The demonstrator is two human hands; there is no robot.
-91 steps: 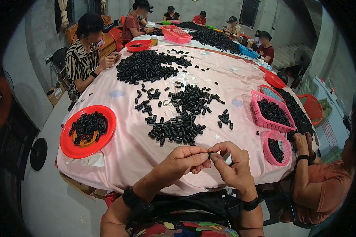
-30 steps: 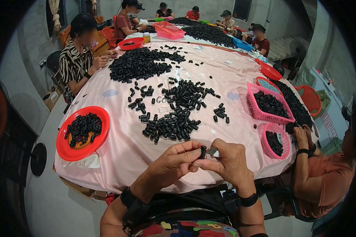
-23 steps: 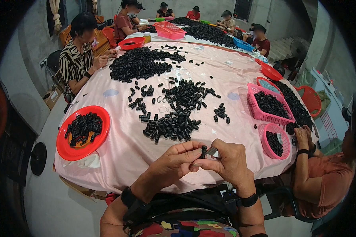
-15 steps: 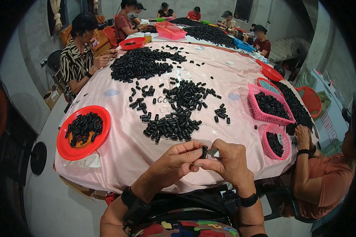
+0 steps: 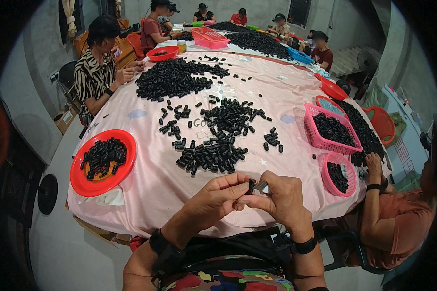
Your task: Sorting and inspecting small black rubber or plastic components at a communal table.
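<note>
Close to the table's near edge, my left hand (image 5: 222, 196) pinches a small black cylindrical part (image 5: 250, 186) between thumb and fingertips. Just beside it, my right hand (image 5: 282, 196) grips a flat, silvery-grey tool (image 5: 262, 187), whose end is at the black part. Its exact kind is unclear, since my fingers cover most of it. The two hands meet at the fingertips. Beyond them, a loose pile of the same black parts (image 5: 211, 155) lies on the pink cloth.
A red plate (image 5: 131, 155) of black parts stands at left. At right are a pink rectangular basket (image 5: 320, 141) and a round pink basket (image 5: 353, 184), both holding black parts. A larger heap (image 5: 170, 80) lies farther back. Co-workers sit around the pink-covered table (image 5: 286, 160).
</note>
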